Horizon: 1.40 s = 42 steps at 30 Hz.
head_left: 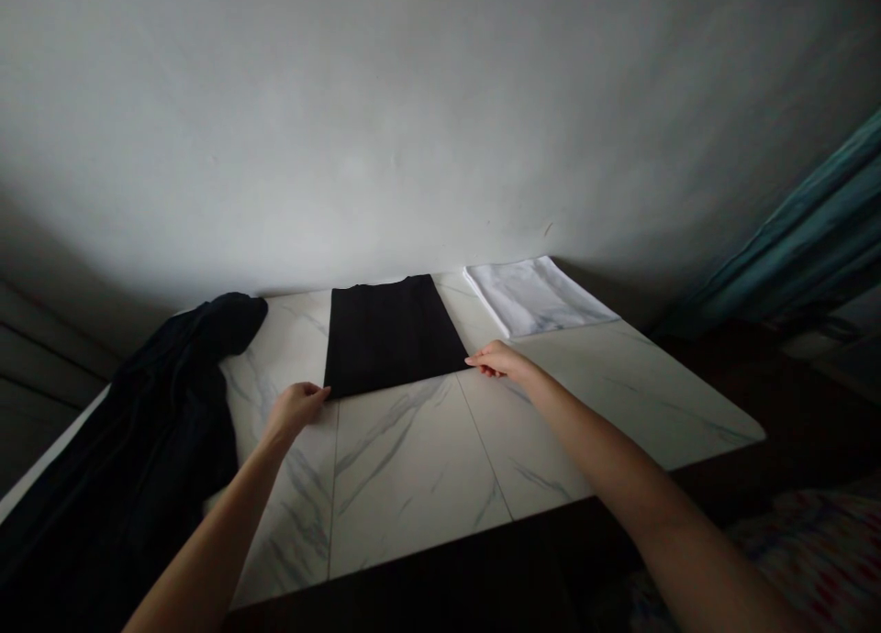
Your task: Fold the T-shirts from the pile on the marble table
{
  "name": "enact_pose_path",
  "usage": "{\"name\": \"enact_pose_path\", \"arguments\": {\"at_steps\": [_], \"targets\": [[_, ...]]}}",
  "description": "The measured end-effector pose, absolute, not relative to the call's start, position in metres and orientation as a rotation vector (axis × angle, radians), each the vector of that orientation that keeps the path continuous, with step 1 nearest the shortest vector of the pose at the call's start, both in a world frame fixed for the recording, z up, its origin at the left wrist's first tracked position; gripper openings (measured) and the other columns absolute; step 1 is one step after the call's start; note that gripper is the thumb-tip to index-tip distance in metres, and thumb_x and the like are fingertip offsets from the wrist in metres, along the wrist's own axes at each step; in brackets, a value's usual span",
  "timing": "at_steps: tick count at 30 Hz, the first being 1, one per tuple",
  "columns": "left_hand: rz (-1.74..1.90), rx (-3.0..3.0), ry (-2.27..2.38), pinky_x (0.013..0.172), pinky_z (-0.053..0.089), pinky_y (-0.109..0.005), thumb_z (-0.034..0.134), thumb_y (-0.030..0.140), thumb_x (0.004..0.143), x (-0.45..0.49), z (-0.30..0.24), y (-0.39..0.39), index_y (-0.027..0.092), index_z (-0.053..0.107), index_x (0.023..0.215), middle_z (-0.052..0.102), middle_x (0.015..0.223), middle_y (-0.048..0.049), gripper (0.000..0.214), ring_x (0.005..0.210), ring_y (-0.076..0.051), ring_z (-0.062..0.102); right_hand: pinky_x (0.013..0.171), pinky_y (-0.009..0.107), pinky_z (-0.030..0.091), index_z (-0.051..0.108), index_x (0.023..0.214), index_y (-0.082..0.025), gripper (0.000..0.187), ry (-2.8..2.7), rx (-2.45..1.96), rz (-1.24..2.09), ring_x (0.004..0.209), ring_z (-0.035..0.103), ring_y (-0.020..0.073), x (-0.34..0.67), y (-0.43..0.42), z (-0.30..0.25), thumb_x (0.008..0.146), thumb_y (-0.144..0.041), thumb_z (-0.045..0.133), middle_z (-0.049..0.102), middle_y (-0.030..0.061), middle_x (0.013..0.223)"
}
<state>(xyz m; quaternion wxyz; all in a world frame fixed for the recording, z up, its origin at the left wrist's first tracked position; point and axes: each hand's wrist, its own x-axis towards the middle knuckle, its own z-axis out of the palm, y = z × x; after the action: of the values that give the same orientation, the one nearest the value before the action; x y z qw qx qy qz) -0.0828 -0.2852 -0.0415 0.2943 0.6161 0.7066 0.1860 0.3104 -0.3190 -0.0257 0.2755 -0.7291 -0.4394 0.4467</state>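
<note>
A black folded garment (392,335) lies flat as a near rectangle on the marble-patterned table (406,486). What kind of garment it is, I cannot make out. At its near left corner my left hand (297,407) pinches the edge of the cloth. My right hand (496,359) grips the near right corner between thumb and fingers. Between the two hands the near edge runs almost straight.
A white folded cloth (540,294) lies to the right, near the wall (385,138). Dark crumpled clothing (158,413) covers the table's left side and hangs over the front. A teal curtain (791,229) hangs at the far right.
</note>
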Motion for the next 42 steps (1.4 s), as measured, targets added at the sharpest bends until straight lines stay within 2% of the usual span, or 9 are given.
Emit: {"name": "enact_pose_path", "arguments": {"at_steps": [13, 16, 18, 21, 25, 30, 37, 39, 42], "targets": [[0.121, 1.841, 2.061, 0.060, 0.040, -0.029, 0.056, 0.051, 0.085, -0.078, -0.021, -0.297, 0.018, 0.071, 0.076, 0.070, 0.068, -0.0076, 0.037, 0.071, -0.025, 0.066, 0.052, 0.024, 0.040, 0.058, 0.053, -0.018, 0.037, -1.605, -2.191, 0.932, 0.051, 0.053, 0.0124, 0.321, -0.317, -0.038, 0.081, -0.038, 0.071, 0.057, 0.0013, 0.054], [0.096, 1.979, 2.127, 0.071, 0.047, -0.032, 0.058, 0.046, 0.086, -0.073, -0.013, -0.301, 0.018, 0.071, 0.095, 0.073, 0.090, -0.0107, 0.033, 0.089, -0.027, 0.067, 0.062, 0.027, 0.047, 0.069, 0.076, -0.016, 0.020, -1.707, -2.257, 0.689, 0.069, 0.065, 0.0197, 0.316, -0.321, -0.035, 0.081, -0.036, 0.071, 0.069, 0.0062, 0.074], [0.200, 2.241, 2.142, 0.082, 0.050, -0.038, 0.062, 0.036, 0.085, -0.065, -0.011, -0.306, 0.019, 0.066, 0.116, 0.069, 0.114, -0.0136, 0.036, 0.106, -0.031, 0.063, 0.077, 0.033, 0.051, 0.070, 0.104, -0.016, 0.027, -1.837, -2.223, 0.373, 0.092, 0.068, 0.0258, 0.305, -0.326, -0.034, 0.082, -0.031, 0.070, 0.072, 0.0118, 0.102], [0.420, 2.655, 1.910, 0.102, 0.044, -0.048, 0.060, 0.028, 0.088, -0.047, -0.020, -0.312, 0.027, 0.052, 0.140, 0.048, 0.148, -0.0125, 0.053, 0.131, -0.033, 0.047, 0.104, 0.044, 0.043, 0.053, 0.139, -0.017, 0.052, -2.103, -1.963, 0.018, 0.130, 0.051, 0.0322, 0.279, -0.336, -0.041, 0.090, -0.033, 0.060, 0.048, 0.0177, 0.147], [0.383, 2.915, 1.450, 0.115, 0.025, -0.059, 0.046, 0.037, 0.098, -0.028, -0.050, -0.316, 0.038, 0.037, 0.150, 0.026, 0.163, -0.0040, 0.053, 0.148, -0.034, 0.024, 0.118, 0.055, 0.022, 0.029, 0.155, -0.019, 0.068, -2.413, -1.680, 0.003, 0.149, 0.020, 0.0319, 0.241, -0.353, -0.059, 0.098, -0.054, 0.040, 0.016, 0.0127, 0.164], [0.141, 2.954, 1.215, 0.115, 0.027, -0.059, 0.029, 0.048, 0.102, -0.033, -0.069, -0.318, 0.040, 0.024, 0.154, 0.024, 0.164, -0.0023, 0.053, 0.148, -0.032, 0.026, 0.120, 0.052, 0.017, 0.027, 0.156, -0.017, 0.079, -2.434, -1.689, 0.067, 0.150, 0.021, 0.0299, 0.227, -0.372, -0.068, 0.096, -0.068, 0.022, 0.021, 0.0121, 0.163], [-0.027, 2.892, 1.286, 0.110, 0.037, -0.052, 0.030, 0.063, 0.097, -0.074, -0.060, -0.323, 0.035, 0.024, 0.155, 0.031, 0.161, -0.0067, 0.065, 0.144, -0.035, 0.034, 0.119, 0.052, 0.020, 0.030, 0.152, 0.003, 0.102, -2.198, -2.127, 0.163, 0.147, 0.024, 0.0369, 0.249, -0.386, -0.060, 0.090, -0.077, 0.022, 0.023, 0.0269, 0.158], [-0.051, 2.868, 1.338, 0.109, 0.039, -0.052, 0.029, 0.063, 0.097, -0.069, -0.054, -0.315, 0.031, 0.026, 0.155, 0.041, 0.156, -0.0094, 0.067, 0.140, -0.035, 0.041, 0.119, 0.053, 0.020, 0.033, 0.150, 0.005, 0.100, -2.137, -2.182, 0.155, 0.147, 0.025, 0.0392, 0.242, -0.377, -0.051, 0.091, -0.075, 0.022, 0.025, 0.0289, 0.157], [0.067, 2.895, 1.384, 0.111, 0.036, -0.052, 0.025, 0.055, 0.101, -0.034, -0.042, -0.291, 0.025, 0.029, 0.155, 0.043, 0.154, -0.0102, 0.062, 0.142, -0.033, 0.039, 0.119, 0.053, 0.020, 0.031, 0.154, -0.005, 0.081, -2.141, -2.065, 0.080, 0.148, 0.023, 0.0359, 0.219, -0.345, -0.039, 0.098, -0.063, 0.022, 0.022, 0.0215, 0.160]]}}
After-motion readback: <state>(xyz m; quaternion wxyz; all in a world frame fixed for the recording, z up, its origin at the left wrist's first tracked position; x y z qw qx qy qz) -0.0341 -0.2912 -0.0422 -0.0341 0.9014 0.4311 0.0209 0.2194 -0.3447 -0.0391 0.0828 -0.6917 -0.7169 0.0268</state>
